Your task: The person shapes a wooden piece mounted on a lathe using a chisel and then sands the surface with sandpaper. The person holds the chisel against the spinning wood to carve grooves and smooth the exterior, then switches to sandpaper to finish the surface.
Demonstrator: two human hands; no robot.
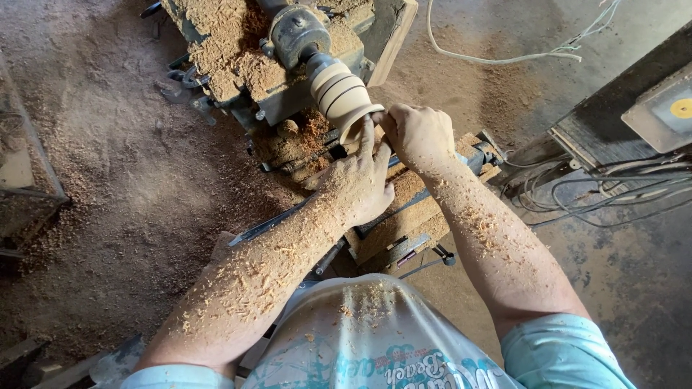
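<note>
One grooved, pale wooden workpiece (342, 94) is mounted on the spindle of one sawdust-covered lathe (288, 43). The left hand (358, 184) extends its index finger against the flared rim, apparently steadying the contact, with the other fingers curled. The right hand (416, 135) is closed at the same rim; what it grips is hidden. Both forearms carry wood shavings.

I see open sawdust floor (122, 180) at nine o'clock; the lathe headstock (288, 43) blocks twelve, tangled cables (598, 194) (dark, looping) crowd three.
</note>
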